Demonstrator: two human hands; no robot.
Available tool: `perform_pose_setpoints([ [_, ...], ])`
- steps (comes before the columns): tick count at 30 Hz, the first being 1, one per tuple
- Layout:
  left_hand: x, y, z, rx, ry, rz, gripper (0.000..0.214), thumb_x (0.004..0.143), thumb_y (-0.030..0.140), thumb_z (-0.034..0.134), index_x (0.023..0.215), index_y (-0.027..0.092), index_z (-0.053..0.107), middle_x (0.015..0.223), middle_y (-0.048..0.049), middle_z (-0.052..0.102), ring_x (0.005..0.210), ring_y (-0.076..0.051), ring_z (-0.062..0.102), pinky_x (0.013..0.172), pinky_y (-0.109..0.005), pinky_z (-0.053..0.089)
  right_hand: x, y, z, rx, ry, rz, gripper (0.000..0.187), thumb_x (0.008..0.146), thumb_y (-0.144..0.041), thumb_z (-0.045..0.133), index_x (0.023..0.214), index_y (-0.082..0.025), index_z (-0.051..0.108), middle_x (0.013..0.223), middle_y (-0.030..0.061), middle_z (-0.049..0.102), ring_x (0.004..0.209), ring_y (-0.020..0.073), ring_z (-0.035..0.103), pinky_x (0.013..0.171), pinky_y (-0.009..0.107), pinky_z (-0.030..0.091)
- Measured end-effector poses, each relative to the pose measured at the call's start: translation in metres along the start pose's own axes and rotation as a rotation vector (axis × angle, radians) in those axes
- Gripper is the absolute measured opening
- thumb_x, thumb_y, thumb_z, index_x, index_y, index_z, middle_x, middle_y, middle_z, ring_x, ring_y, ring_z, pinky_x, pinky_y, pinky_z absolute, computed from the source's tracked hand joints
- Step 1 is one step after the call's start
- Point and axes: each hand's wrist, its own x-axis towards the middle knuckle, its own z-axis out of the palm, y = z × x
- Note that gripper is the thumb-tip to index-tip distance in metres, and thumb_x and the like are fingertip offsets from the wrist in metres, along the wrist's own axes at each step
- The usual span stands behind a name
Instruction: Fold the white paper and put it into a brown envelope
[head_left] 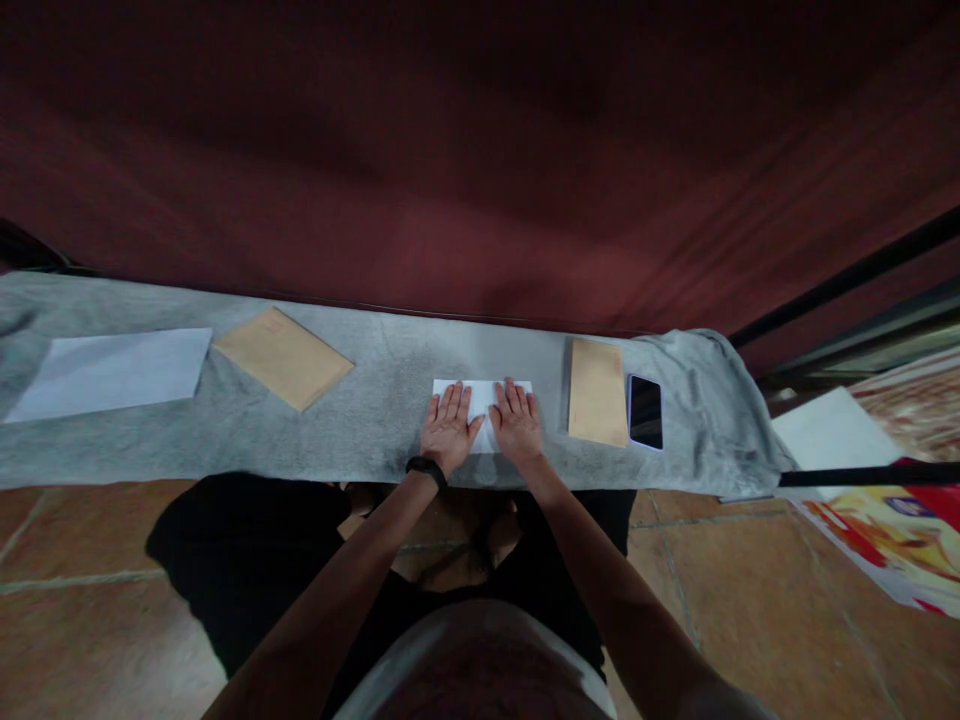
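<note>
A folded white sheet of paper (482, 393) lies on the grey cloth-covered table (375, 420) in front of me. My left hand (448, 427), with a black band on its wrist, lies flat on the paper's left part, fingers stretched out. My right hand (516, 421) lies flat on the right part, fingers spread. Both palms press down on the sheet, thumbs nearly meeting in the middle. Neither hand grips anything.
A brown envelope (597, 391) and a dark phone (646, 411) lie to the right. Another brown envelope (283, 357) and a large white sheet (112, 371) lie to the left. A dark red curtain (480, 170) hangs behind. Tiled floor below; printed papers (892, 530) at right.
</note>
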Motion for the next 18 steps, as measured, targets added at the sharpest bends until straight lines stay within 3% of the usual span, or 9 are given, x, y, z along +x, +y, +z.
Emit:
perform_pose_setpoints([
  [2, -0.001, 0.005, 0.002, -0.009, 0.02, -0.011, 0.066, 0.102, 0.045, 0.028, 0.157, 0.008, 0.028, 0.164, -0.0144, 0.026, 0.154, -0.027, 0.018, 0.126, -0.049, 0.013, -0.004, 0.003, 0.0, -0.004, 0.013, 0.005, 0.053, 0.105, -0.036, 0.036, 0.155, -0.018, 0.037, 0.162, 0.0128, 0.034, 0.148, 0.0278, 0.032, 0.121, 0.05, 0.021],
  [8, 0.003, 0.026, 0.004, -0.071, -0.034, 0.126, 0.054, 0.103, 0.034, 0.029, 0.155, 0.021, 0.036, 0.164, -0.002, 0.029, 0.154, -0.023, 0.018, 0.127, -0.048, 0.011, -0.006, 0.006, -0.001, -0.008, 0.013, -0.019, 0.051, 0.105, -0.029, 0.031, 0.155, -0.019, 0.036, 0.163, 0.0119, 0.031, 0.15, 0.0265, 0.029, 0.121, 0.05, 0.02],
  [18, -0.003, 0.004, -0.008, -0.061, -0.05, 0.17, 0.06, 0.1, 0.05, 0.038, 0.155, 0.027, 0.036, 0.165, -0.0043, 0.028, 0.154, -0.026, 0.019, 0.127, -0.051, 0.007, -0.013, 0.011, 0.001, -0.03, 0.042, -0.007, 0.053, 0.105, -0.034, 0.033, 0.155, -0.016, 0.035, 0.163, 0.0168, 0.028, 0.149, 0.0295, 0.029, 0.119, 0.053, 0.023],
])
